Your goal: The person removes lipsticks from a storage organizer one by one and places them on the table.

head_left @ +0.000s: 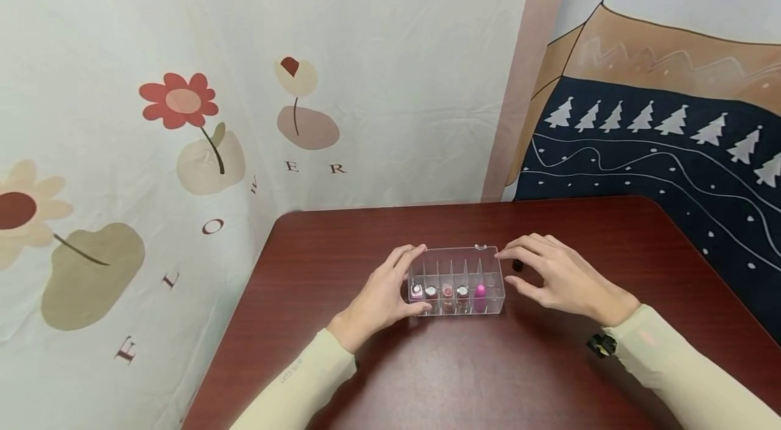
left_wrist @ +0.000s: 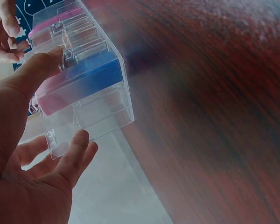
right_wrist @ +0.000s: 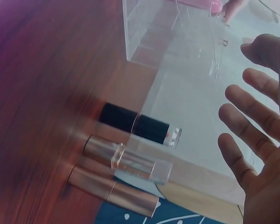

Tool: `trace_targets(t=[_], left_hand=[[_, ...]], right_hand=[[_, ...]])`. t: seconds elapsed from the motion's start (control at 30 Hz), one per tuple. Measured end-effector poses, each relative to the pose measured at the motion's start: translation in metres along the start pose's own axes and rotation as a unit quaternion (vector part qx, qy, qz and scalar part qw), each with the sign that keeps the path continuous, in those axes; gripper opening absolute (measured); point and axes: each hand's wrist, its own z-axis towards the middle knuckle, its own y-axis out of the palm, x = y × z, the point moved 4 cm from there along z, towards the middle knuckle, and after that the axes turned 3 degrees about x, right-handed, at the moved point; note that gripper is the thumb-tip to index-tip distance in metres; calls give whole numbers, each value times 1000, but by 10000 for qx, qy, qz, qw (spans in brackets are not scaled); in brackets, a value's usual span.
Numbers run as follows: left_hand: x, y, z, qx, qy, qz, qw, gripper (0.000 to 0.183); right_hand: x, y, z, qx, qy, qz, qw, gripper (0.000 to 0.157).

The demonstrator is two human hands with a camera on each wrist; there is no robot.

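Note:
A clear plastic lipstick organizer with two rows of compartments sits on the table. Several lipsticks and small cosmetics stand in its front row, among them a bright pink one toward the right end. My left hand grips the organizer's left end, thumb at the front and fingers toward the back. Beside the right end is my right hand, fingers spread, holding nothing; whether a fingertip touches the box I cannot tell. In the right wrist view, a black lipstick, a clear-capped lipstick and a rose-gold lipstick stand near that hand.
The dark red wooden table extends on every side of the organizer. Fabric printed with flowers hangs behind and to the left. A dark panel with white trees hangs at the right.

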Motion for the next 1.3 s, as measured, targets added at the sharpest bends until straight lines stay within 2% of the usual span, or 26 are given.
trace_targets(t=[0.27, 0.67, 0.9, 1.3], left_hand=[[1, -1, -2, 145, 96, -9, 9998, 115], [1, -1, -2, 135, 92, -70, 9998, 115], [3, -2, -1, 105, 44, -109, 9999, 116], [1, 0, 0, 81, 29, -47, 10000, 116]], right_hand=[[-9, 8, 5, -70, -215, 88, 9997, 49], [-24, 20, 12, -198, -451, 40, 9988, 40], [-29, 26, 15, -279, -658, 291, 9970, 38], [-33, 34, 15, -418, -703, 470, 9955, 29]])
